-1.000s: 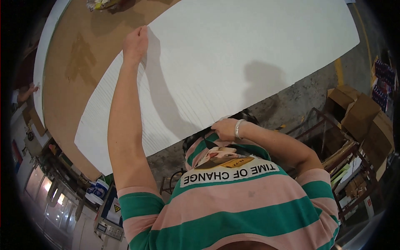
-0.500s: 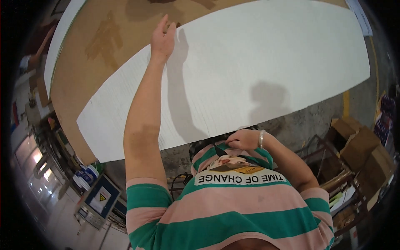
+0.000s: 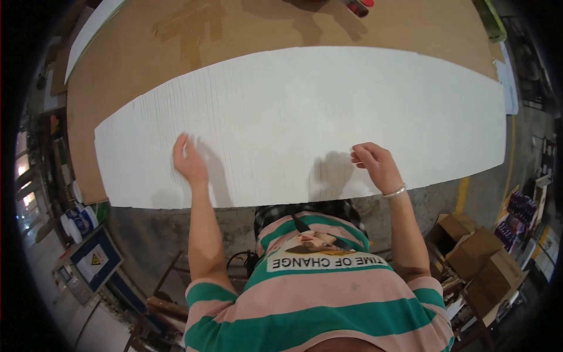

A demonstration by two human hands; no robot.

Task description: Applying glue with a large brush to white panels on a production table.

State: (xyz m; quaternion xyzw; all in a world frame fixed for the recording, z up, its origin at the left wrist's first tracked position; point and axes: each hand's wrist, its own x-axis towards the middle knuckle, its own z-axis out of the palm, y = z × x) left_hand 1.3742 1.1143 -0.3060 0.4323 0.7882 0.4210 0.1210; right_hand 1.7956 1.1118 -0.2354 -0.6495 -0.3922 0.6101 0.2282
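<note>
A long white panel [image 3: 281,123] with bowed edges and fine crosswise lines lies on a brown table covering [image 3: 258,41]. Over its left part hovers my left hand [image 3: 190,165], thumb and fingers apart, with nothing in it and a shadow beside it. My right hand [image 3: 378,166], wearing a light bracelet [image 3: 394,192] at the wrist, is above the right part near the front edge. Its fingers are bent in against the thumb; whether they hold anything small is hidden. Neither hand grips the panel.
A dark red object [image 3: 358,7] sits at the table's far side. Tape [image 3: 190,26] marks the covering at far left. Cardboard boxes [image 3: 478,249] stand on the floor at right. A blue-framed panel with a yellow warning sign [image 3: 97,259] is at lower left.
My left hand has come back from the panel's far edge to its left part. My right hand has moved from my waist out over the panel. The view has shifted.
</note>
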